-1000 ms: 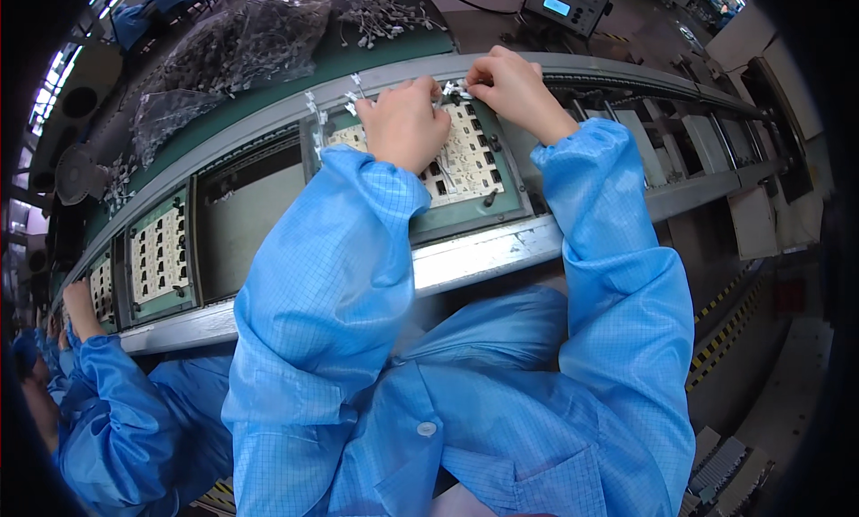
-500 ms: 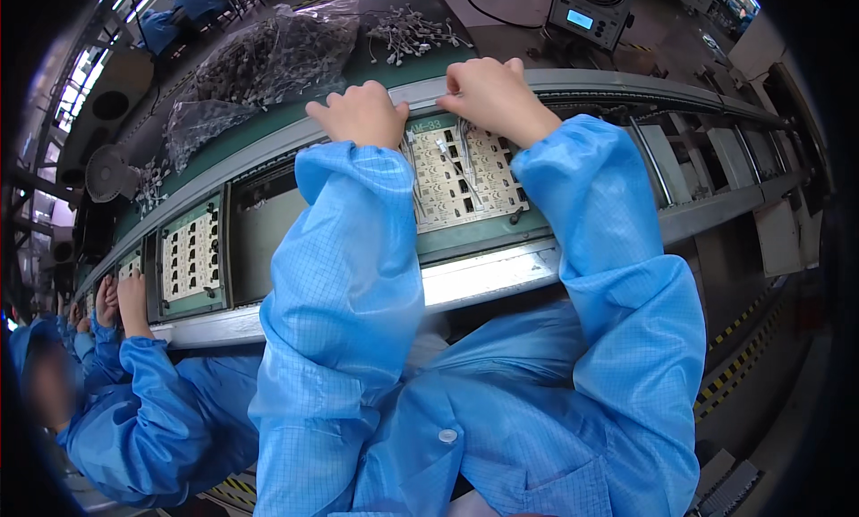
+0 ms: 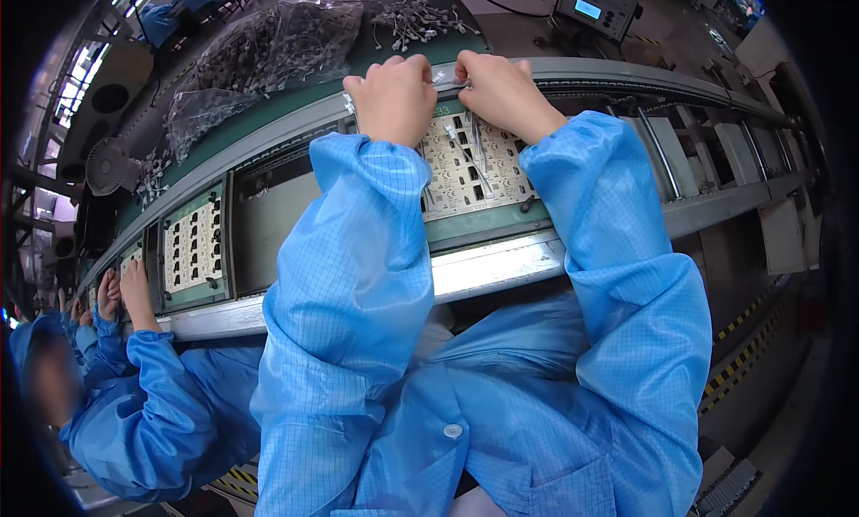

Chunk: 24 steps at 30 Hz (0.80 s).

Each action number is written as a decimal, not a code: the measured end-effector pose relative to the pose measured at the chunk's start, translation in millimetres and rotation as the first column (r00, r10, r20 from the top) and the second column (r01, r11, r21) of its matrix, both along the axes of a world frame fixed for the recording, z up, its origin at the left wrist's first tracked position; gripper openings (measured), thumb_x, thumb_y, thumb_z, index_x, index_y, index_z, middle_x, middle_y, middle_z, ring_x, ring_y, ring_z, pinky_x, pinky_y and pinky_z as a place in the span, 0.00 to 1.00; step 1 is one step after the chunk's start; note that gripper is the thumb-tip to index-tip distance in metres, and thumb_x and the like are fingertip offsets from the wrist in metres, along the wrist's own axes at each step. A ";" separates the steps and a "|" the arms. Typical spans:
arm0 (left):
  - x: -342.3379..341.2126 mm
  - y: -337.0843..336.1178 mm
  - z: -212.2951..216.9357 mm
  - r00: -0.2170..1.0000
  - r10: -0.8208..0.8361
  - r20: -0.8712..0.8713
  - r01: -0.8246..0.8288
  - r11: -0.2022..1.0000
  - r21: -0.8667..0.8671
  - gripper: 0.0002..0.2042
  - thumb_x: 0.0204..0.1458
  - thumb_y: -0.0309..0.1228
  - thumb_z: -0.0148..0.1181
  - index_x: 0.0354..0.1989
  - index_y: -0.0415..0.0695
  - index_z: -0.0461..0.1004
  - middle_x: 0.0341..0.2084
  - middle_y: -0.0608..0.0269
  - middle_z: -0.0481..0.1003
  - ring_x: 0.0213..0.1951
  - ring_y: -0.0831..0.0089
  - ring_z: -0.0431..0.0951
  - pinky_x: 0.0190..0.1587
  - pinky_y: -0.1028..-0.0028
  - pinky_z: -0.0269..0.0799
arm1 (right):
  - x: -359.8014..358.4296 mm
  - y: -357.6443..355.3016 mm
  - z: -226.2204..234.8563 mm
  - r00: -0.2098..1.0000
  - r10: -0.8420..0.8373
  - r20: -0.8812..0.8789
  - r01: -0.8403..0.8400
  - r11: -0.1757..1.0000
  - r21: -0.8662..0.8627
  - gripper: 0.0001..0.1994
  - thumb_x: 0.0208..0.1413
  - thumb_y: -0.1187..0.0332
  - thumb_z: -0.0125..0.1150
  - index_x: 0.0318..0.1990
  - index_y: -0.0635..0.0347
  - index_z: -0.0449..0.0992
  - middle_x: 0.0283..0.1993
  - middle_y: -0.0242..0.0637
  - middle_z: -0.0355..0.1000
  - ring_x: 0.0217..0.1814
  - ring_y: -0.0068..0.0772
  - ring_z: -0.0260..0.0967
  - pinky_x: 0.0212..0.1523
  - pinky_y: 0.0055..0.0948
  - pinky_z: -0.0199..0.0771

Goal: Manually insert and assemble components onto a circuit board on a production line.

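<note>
Both my hands are over the far edge of a cream circuit board panel (image 3: 452, 190) seated in a green carrier (image 3: 488, 224). My left hand (image 3: 394, 101) is closed, with white-tipped connector cables (image 3: 350, 105) poking out beside it; its fingertips are hidden. Close to its right, my right hand (image 3: 506, 92) pinches a thin cable with a small white end (image 3: 465, 82) between thumb and forefinger. More thin cables (image 3: 477, 155) with white connectors lie across the panel, among rows of black parts. My left hand and sleeve cover the panel's left part.
A metal conveyor rail (image 3: 501, 268) runs along the near side. Behind lie a clear bag of cables (image 3: 268, 56) and a loose cable pile (image 3: 416, 21). Another carrier with a panel (image 3: 192, 244) sits left, near a co-worker's hands (image 3: 134, 289). A device with a lit display (image 3: 588, 9) stands far right.
My left hand has shifted right and slightly farther away, closing the gap to my right hand. The right hand has moved only a little. White cable ends now show beside the left hand.
</note>
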<state>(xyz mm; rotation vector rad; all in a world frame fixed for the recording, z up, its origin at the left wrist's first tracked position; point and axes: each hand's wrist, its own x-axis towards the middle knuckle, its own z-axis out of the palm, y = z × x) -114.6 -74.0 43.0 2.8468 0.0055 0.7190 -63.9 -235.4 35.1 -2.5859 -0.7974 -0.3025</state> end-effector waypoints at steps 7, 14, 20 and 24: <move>-4.6 7.0 -6.1 0.960 -0.280 0.003 0.280 0.959 0.046 0.07 0.51 0.28 0.60 0.36 0.52 0.82 0.33 0.65 0.81 0.42 0.60 0.76 0.48 0.58 0.59 | 8.3 -15.0 15.7 0.920 0.314 -0.235 -0.214 0.904 0.369 0.12 0.50 0.75 0.65 0.43 0.64 0.75 0.32 0.36 0.76 0.36 0.28 0.74 0.38 0.30 0.74; -8.6 7.2 -14.2 0.953 -0.302 -0.007 0.299 0.944 -0.138 0.04 0.51 0.25 0.60 0.34 0.48 0.79 0.30 0.59 0.81 0.38 0.58 0.80 0.50 0.54 0.59 | 2.9 -12.1 6.4 0.951 0.296 -0.095 -0.263 0.928 0.264 0.09 0.52 0.75 0.63 0.41 0.64 0.75 0.34 0.39 0.77 0.36 0.33 0.76 0.40 0.32 0.75; -9.7 -2.1 -23.0 0.958 -0.277 0.071 0.280 0.960 -0.022 0.08 0.51 0.21 0.56 0.36 0.48 0.78 0.30 0.59 0.81 0.36 0.57 0.81 0.50 0.52 0.59 | -4.4 -13.3 11.0 0.997 0.081 -0.007 -0.080 0.988 0.131 0.09 0.54 0.75 0.61 0.43 0.63 0.75 0.36 0.42 0.78 0.37 0.39 0.77 0.43 0.33 0.76; -8.9 2.5 -27.0 0.966 -0.246 0.075 0.250 0.967 -0.055 0.09 0.51 0.21 0.55 0.38 0.48 0.78 0.30 0.58 0.81 0.37 0.57 0.81 0.50 0.52 0.59 | 3.2 -2.5 2.1 0.979 0.192 -0.064 -0.172 0.955 0.243 0.10 0.55 0.76 0.61 0.45 0.63 0.76 0.37 0.41 0.79 0.39 0.37 0.78 0.45 0.31 0.76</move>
